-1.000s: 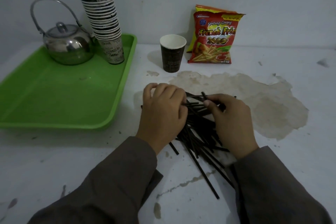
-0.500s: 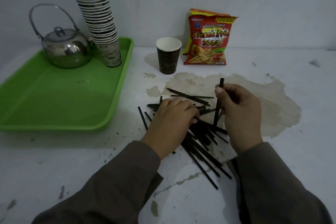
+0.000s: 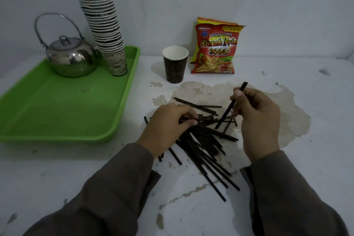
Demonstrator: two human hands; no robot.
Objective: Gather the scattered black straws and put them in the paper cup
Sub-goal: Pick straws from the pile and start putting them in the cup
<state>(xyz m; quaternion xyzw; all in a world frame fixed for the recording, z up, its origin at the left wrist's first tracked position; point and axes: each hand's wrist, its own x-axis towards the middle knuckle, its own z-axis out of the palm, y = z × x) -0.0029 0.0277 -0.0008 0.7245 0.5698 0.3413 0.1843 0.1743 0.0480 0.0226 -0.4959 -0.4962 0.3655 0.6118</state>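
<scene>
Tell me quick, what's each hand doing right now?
Left hand: fingers curled on straws in the pile, pinching some.
Right hand: holding one black straw, tilted up off the table.

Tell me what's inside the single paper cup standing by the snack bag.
The paper cup shows only its white inner wall near the rim; no straws stick out. Its bottom is hidden from this angle.

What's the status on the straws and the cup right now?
Right hand pinches one thin black plastic straw, raised. Left hand grips straws in the pile. Dark paper cup upright, no straws showing. Path to it open.
</scene>
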